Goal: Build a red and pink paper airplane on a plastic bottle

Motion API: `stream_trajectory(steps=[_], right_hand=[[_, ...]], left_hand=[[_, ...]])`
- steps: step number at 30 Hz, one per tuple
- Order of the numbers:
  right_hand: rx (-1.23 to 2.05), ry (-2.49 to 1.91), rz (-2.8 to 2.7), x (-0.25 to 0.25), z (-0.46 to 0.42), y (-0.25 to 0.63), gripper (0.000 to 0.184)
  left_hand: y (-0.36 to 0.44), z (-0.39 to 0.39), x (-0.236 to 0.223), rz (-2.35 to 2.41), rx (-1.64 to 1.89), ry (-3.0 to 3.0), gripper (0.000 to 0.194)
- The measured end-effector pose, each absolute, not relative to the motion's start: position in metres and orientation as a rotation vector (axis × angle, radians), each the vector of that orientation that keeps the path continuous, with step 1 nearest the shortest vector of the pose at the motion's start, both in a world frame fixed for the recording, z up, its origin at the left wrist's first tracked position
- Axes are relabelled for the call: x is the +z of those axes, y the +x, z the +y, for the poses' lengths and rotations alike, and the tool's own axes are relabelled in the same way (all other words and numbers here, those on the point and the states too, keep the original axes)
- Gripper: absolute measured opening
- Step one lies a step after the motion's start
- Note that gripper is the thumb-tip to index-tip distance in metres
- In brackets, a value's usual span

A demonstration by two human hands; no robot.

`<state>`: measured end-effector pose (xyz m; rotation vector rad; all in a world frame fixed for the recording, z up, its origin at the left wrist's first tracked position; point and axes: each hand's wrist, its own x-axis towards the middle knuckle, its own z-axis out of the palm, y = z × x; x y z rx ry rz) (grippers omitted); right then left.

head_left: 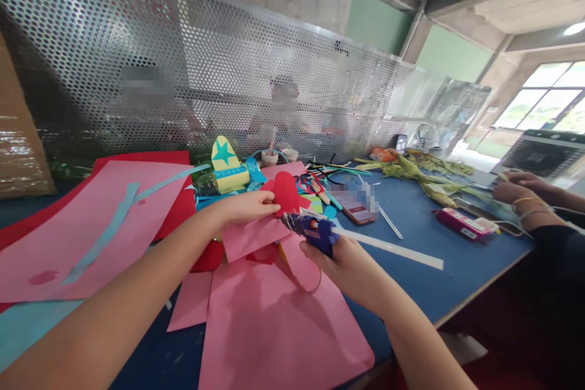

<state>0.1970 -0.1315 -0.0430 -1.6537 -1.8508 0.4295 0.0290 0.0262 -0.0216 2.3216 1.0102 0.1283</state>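
Note:
Between the thumb and fingers of my left hand (251, 206) is a red rounded paper cutout (286, 192), held up over the pink sheets. My right hand (350, 262) is wrapped round a blue hot glue gun (320, 233), with a long white glue stick (393, 248) poking out of its back. The gun's nozzle points left, close to the lower edge of the red cutout; whether they touch, I cannot tell. Below both hands lie pink paper sheets (278, 329) and a curled pink strip (302, 265).
At the left are large pink and red sheets (114, 219). A yellow paper rocket with a star (226, 164) stands behind my left hand. A phone (354, 207), a magenta box (464, 223) and corn husks (411, 173) lie rightward. A co-worker's hands (525, 192) work at the far right.

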Motion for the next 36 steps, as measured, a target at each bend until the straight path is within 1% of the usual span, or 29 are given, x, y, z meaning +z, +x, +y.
stream_trajectory(steps=[9, 13, 36], right_hand=[[0.422, -1.641, -1.861, -0.0445, -0.1302, 0.1988, 0.04], [0.433, -1.661, -1.862, -0.0442, -0.131, 0.1982, 0.042], [0.471, -1.665, -1.833, -0.0412, -0.1326, 0.1978, 0.042]], left_hand=[[0.0296, 0.027, -0.0201, 0.892, 0.128, 2.282, 0.038], [0.0298, 0.0294, -0.0213, 0.874, 0.127, 2.276, 0.04], [0.0301, 0.0285, -0.0207, 0.909, 0.128, 2.285, 0.039]])
